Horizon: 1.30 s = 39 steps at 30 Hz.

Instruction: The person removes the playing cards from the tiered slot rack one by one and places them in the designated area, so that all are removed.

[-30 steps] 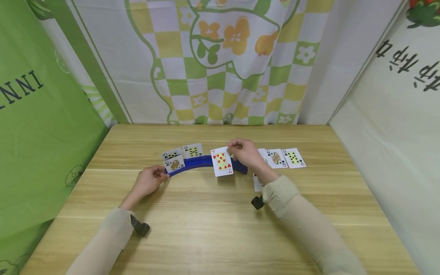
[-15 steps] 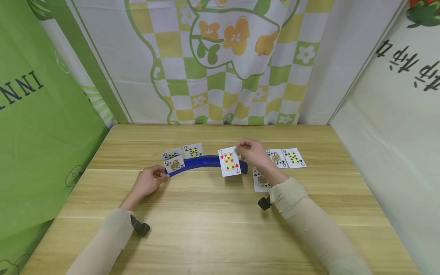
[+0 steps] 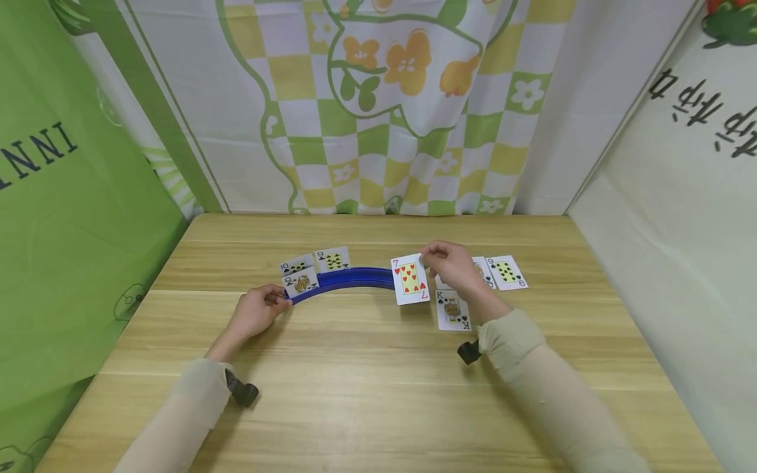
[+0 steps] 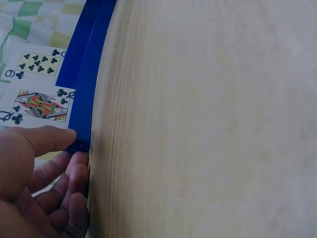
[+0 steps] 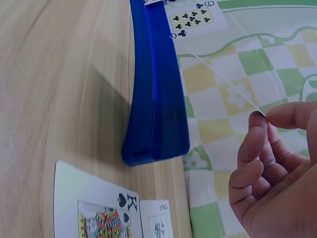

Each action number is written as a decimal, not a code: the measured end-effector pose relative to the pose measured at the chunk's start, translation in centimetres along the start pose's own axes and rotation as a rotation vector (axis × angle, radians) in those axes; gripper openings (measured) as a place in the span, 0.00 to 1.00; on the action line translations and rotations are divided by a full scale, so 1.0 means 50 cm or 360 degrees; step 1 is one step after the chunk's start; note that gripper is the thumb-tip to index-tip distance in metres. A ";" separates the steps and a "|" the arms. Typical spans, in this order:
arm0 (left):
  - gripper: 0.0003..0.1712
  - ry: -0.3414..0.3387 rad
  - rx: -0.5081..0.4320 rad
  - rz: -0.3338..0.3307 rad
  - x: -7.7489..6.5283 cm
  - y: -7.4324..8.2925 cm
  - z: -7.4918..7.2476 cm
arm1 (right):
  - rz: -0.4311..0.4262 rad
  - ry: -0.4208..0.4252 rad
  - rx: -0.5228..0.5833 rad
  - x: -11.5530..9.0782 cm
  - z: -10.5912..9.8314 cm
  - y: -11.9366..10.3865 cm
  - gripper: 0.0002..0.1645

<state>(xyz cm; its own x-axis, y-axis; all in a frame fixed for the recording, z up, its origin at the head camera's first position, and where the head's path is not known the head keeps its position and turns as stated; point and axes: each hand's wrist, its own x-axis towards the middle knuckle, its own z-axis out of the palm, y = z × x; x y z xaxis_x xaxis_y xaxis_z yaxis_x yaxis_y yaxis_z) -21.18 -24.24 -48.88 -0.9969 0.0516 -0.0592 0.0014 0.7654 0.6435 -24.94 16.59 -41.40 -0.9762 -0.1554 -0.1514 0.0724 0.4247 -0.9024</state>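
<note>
A curved blue card holder (image 3: 357, 277) stands on the wooden table. My left hand (image 3: 255, 312) pinches its left end, the thumb on top in the left wrist view. In that end stand a queen of clubs (image 4: 40, 105), a nine of clubs (image 4: 37, 64) and, partly hidden behind the queen, a ten (image 3: 297, 264). My right hand (image 3: 452, 269) pinches a seven of hearts (image 3: 410, 279) by its upper right corner. In the head view the card overlaps the holder's right end, face towards me; the right wrist view shows it almost edge-on as a thin line.
On the table to the right lie a king of spades (image 3: 452, 311), a nine (image 3: 506, 272) and a queen (image 3: 486, 270) partly covered by my right hand. Another card (image 5: 157, 220) lies beside the king. A patterned curtain (image 3: 408, 157) hangs behind the table.
My right hand has moved rightward with the seven of hearts, from over the holder's middle right to its right end. The king of spades has come into fuller view. My left hand stays put.
</note>
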 end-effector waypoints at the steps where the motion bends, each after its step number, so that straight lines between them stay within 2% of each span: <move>1: 0.17 -0.0001 0.0000 0.0002 0.000 0.000 0.000 | 0.0006 0.0003 -0.0009 -0.001 -0.003 0.001 0.15; 8: 0.18 0.0007 0.0015 0.0006 0.000 -0.001 -0.001 | 0.0088 0.0020 -0.0082 -0.005 -0.026 0.009 0.16; 20: 0.19 0.0008 0.0017 0.0036 0.000 -0.003 0.001 | 0.0124 0.0051 -0.0176 -0.018 -0.058 0.029 0.18; 31: 0.20 0.0007 0.0002 0.0053 0.005 -0.005 0.002 | 0.0128 0.0111 -0.0137 -0.028 -0.080 0.042 0.19; 39: 0.19 0.0013 -0.0004 0.0036 0.003 -0.003 0.001 | 0.0151 0.0132 -0.0174 -0.037 -0.100 0.060 0.19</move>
<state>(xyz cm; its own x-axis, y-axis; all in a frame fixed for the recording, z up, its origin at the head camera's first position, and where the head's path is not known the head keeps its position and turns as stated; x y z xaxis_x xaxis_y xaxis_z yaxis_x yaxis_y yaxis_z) -21.31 -24.33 -49.03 -0.9972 0.0640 -0.0385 0.0240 0.7626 0.6465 -23.92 22.63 -41.80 -0.9799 -0.0375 -0.1960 0.1469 0.5295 -0.8355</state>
